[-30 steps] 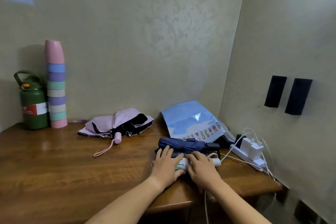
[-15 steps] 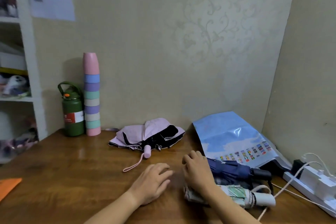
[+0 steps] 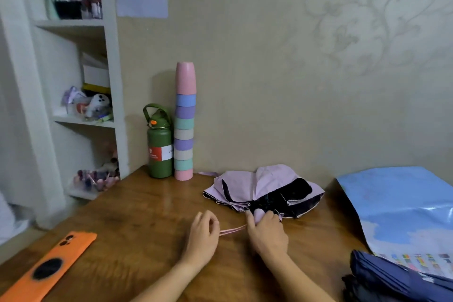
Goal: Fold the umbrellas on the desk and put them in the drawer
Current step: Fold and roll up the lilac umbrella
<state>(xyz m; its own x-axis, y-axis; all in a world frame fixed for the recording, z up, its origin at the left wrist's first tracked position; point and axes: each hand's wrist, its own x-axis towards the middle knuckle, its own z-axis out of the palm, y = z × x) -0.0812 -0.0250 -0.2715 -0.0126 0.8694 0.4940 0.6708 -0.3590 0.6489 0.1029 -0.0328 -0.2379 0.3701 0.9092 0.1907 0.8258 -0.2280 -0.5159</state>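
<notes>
Both hands have moved off the rolled umbrellas to the pink umbrella [image 3: 263, 186] since the earlier frames. Right hand [image 3: 267, 233] grips its pale pink handle [image 3: 258, 215] with curled fingers. Left hand [image 3: 204, 234] pinches the pink wrist strap [image 3: 232, 230], pulled taut between the two hands. Unfolded, the pink umbrella lies collapsed on the wooden desk [image 3: 137, 223] at 12 o'clock from the hands, lilac-pink canopy loose and crumpled, black lining exposed on its right side. A rolled navy umbrella [image 3: 392, 277] lies at 4 o'clock, beside a blue plastic bag [image 3: 397, 206].
</notes>
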